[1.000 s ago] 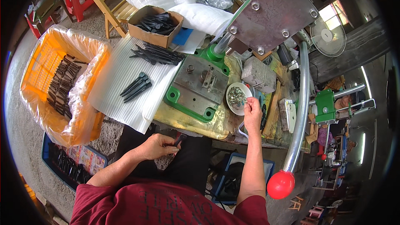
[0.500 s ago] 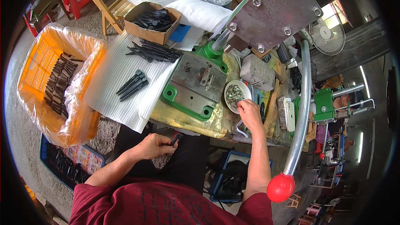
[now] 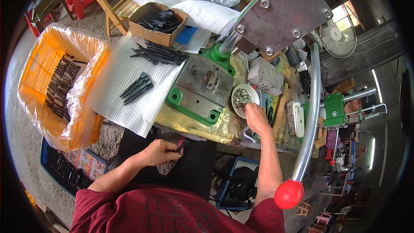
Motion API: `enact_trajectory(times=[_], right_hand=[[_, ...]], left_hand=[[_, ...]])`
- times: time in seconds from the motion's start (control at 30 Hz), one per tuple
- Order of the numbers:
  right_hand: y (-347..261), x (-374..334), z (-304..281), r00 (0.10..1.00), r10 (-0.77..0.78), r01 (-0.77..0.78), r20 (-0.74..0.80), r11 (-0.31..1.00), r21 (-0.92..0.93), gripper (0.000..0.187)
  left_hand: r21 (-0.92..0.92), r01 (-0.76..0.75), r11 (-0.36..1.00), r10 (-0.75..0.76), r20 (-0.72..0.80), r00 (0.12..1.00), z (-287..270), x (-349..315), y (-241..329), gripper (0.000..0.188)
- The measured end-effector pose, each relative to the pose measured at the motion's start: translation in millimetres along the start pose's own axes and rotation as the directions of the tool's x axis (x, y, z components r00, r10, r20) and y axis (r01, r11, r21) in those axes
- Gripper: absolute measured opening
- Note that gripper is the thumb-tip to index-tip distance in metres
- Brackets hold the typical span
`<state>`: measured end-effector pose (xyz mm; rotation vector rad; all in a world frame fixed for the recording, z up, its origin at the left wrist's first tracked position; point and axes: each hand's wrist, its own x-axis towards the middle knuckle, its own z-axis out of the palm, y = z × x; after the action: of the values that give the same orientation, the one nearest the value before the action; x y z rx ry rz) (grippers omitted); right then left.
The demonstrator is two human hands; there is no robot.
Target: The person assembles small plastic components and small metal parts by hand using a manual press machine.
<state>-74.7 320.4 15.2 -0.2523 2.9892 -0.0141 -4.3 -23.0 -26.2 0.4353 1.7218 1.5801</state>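
My left hand [image 3: 160,152] is closed around a small black part [image 3: 181,146] held low over my lap, below the bench edge. My right hand [image 3: 256,116] reaches to a white bowl [image 3: 238,90] of small metal pieces on the bench, fingers curled at its rim; I cannot tell whether it pinches a piece. Between the hands sits the grey steel plate on a green base [image 3: 202,88] of a hand press. Black parts [image 3: 137,88] lie on a white corrugated sheet [image 3: 116,90] to the left.
An orange crate [image 3: 39,77] lined with plastic holds stacked dark parts at far left. A cardboard box [image 3: 156,22] of black parts stands at the back. The press lever with a red knob [image 3: 289,193] hangs at lower right. A fan [image 3: 340,39] stands beyond.
My right hand has shifted slightly down to the bowl's near rim. My left hand stays over my lap with the black part.
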Motion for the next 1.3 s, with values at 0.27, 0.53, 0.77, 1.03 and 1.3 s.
enact_trajectory(times=[0.27,0.53,0.77,1.03,1.3], right_hand=[[-1,-6,-2,0.993,0.007,0.018,-0.118,0.979,0.204,0.008],[0,-6,-3,0.984,0.038,0.024,-0.173,0.939,0.342,0.008],[-1,-10,3,0.951,0.238,-0.069,-0.197,0.785,0.615,0.006],[0,-11,7,0.941,0.312,0.032,-0.134,0.313,0.949,0.01],[-48,-22,-6,0.927,0.29,0.254,-0.239,-0.016,0.967,0.018]], left_hand=[[-0.038,0.013,0.999,-0.014,-0.018,1.0,-3,-4,0,0.018],[-0.04,0.013,0.999,-0.014,-0.013,1.0,-3,-3,-1,0.017],[-0.05,0.01,0.999,-0.011,-0.026,1.0,-1,-2,-8,0.017],[-0.002,0.033,0.999,-0.033,-0.012,0.999,-1,0,-2,0.017],[-0.348,-0.116,0.93,0.079,-0.119,0.99,4,12,12,0.014]])
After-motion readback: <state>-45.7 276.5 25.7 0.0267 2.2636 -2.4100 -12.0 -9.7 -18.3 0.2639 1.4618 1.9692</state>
